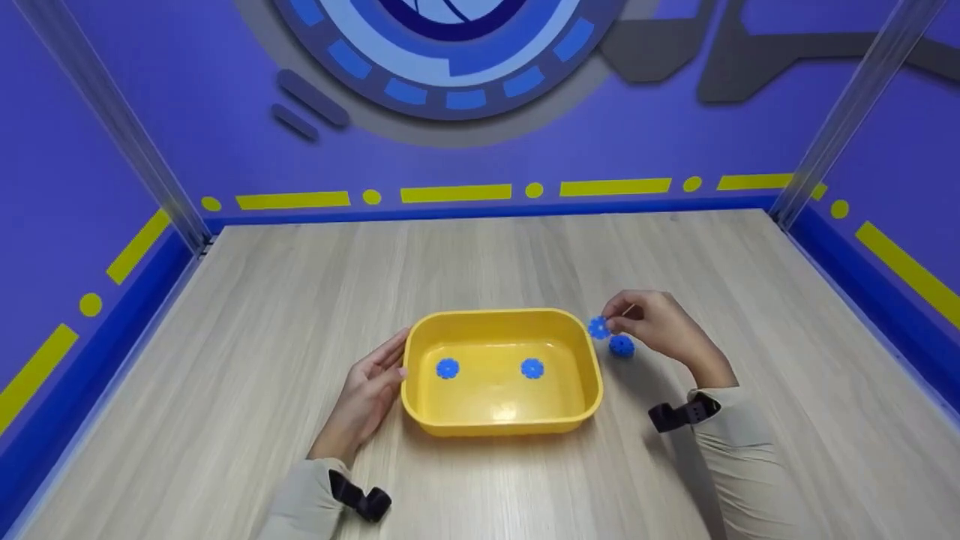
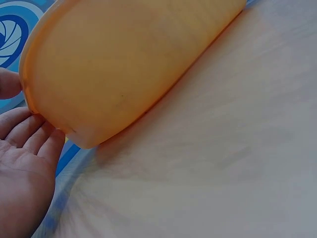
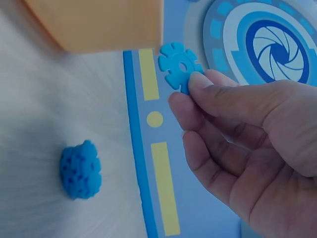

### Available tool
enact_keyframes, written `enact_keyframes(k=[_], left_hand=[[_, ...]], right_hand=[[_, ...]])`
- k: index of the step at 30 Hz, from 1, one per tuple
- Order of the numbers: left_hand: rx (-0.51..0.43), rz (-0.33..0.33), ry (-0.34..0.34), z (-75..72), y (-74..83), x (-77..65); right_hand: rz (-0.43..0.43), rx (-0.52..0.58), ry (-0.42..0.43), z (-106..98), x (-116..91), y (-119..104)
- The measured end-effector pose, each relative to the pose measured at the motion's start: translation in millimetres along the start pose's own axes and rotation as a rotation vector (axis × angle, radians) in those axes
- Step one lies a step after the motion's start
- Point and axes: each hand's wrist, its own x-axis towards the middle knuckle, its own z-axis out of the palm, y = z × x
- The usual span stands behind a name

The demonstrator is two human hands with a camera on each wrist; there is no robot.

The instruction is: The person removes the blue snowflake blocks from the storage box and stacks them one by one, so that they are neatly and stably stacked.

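Observation:
A yellow plastic basin stands on the table with two blue snowflake-shaped discs inside, one left and one right. My left hand rests against the basin's left end. Its fairly straight fingers touch the outer wall, and the thumb lies at the rim. Between thumb and index finger, my right hand pinches a blue snowflake disc, held up just beyond the basin's right rim. Below that hand, a short stack of blue snowflake discs sits on the table.
The wood-patterned tabletop carries the basin and the stack. Blue-purple printed panels with yellow marks close it in at the back and both sides. Dark straps with small devices sit on both wrists.

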Motion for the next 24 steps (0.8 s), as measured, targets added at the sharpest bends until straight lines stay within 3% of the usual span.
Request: enact_keyframes(k=[15, 24], left_hand=[[-0.004, -0.009, 0.003, 0.7, -0.5, -1.0], [-0.017, -0.007, 0.011, -0.1, -0.4, -0.7]], right_hand=[[0.125, -0.001, -0.004, 0, -7, 28], [0.126, -0.036, 0.002, 0, -7, 36]])
